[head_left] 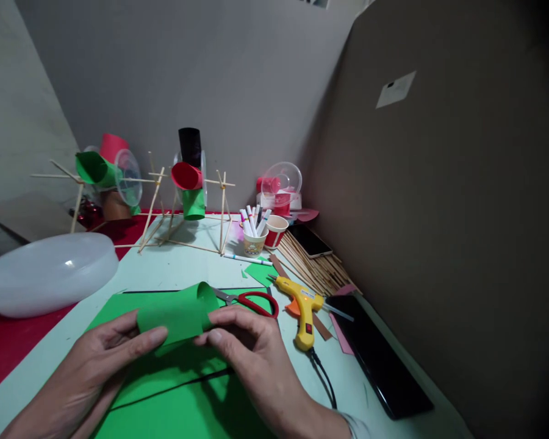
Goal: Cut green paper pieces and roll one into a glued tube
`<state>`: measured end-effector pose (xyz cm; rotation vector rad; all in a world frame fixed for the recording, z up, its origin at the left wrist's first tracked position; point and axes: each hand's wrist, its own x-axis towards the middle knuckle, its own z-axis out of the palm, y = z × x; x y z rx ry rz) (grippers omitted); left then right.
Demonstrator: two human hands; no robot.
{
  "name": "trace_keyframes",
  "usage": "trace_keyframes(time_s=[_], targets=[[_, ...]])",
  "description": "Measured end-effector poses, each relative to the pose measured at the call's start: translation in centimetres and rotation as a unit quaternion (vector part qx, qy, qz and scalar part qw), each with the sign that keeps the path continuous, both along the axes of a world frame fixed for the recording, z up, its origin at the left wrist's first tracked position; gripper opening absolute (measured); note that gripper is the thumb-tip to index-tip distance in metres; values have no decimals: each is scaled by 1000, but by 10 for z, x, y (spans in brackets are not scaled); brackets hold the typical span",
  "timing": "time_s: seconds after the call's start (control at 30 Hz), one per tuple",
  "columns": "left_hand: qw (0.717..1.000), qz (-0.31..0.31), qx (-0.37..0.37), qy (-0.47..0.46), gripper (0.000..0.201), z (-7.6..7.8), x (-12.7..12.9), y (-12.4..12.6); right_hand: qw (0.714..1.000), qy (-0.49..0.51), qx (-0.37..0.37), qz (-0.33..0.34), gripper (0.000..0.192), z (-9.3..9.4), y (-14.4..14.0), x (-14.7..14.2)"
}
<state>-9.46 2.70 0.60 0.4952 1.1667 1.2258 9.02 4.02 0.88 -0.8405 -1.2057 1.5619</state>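
Observation:
Both my hands hold a rolled tube of green paper (178,314) low over a flat green sheet (174,390) on the table. My left hand (105,360) grips the tube's left end with the thumb on top. My right hand (247,347) pinches the tube's right end, where the roll's mouth shows. Red-handled scissors (251,300) lie just behind my right hand. A yellow glue gun (304,308) rests to the right, its black cord trailing toward me.
A white plastic bowl (46,271) lies upside down at the left. Stick frames with paper cups (187,189) stand at the back. A cup of markers (255,235), a bundle of wooden sticks (318,265), a phone (310,241) and a dark tablet (377,353) sit beside the cardboard wall (439,213).

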Motion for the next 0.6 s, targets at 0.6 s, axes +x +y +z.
trace_keyframes(time_s=[0.6], targets=[[988,4,151,25,44,8,-24,14,572,-795,161,-125,31,0,38,106]])
